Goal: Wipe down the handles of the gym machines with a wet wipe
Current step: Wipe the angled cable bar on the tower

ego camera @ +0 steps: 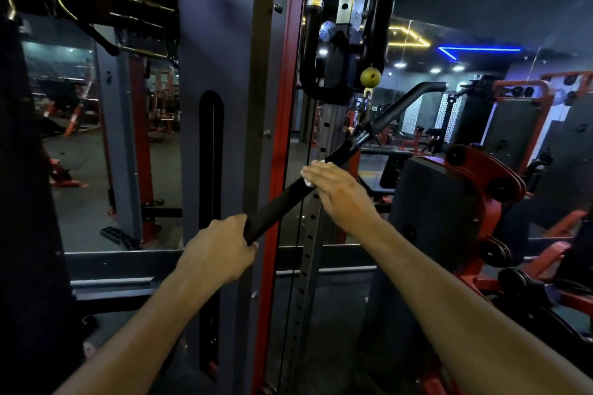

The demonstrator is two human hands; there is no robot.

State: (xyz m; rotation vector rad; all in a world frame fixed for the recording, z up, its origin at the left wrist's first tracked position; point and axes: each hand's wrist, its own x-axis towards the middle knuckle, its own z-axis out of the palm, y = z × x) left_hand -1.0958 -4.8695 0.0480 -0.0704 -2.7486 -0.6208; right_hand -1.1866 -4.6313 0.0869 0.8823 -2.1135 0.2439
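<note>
Two bare forearms reach up from the bottom edge of the frame toward the middle. The left hand (221, 250), just below centre, grips the lower end of a long black bar handle (282, 205), its fingers curled tight round the foam grip. The bar runs on a slant from that hand up toward the right of centre.

A little higher along the bar, the right hand (337, 192) lies over it with fingers together and nearly straight, pressing a white wet wipe (307, 182) against the grip; only a small corner of the wipe shows under the fingertips.

Beyond the right hand the bar passes a clamp at its middle, where it hangs from a cable fitting below a yellow-green ball stopper (370, 76), then bends and ends in the right-centre of the frame.

Behind the bar, a drilled steel upright (308, 247) rises through the centre, carrying a black pulley carriage (346, 54) in the upper middle. To its left stand a red frame post (282, 144) and a grey shroud with a dark slot (211, 151).

At the right sits a red and black machine (462, 202). Farther back, blue and yellow light strips glow in the upper right.
</note>
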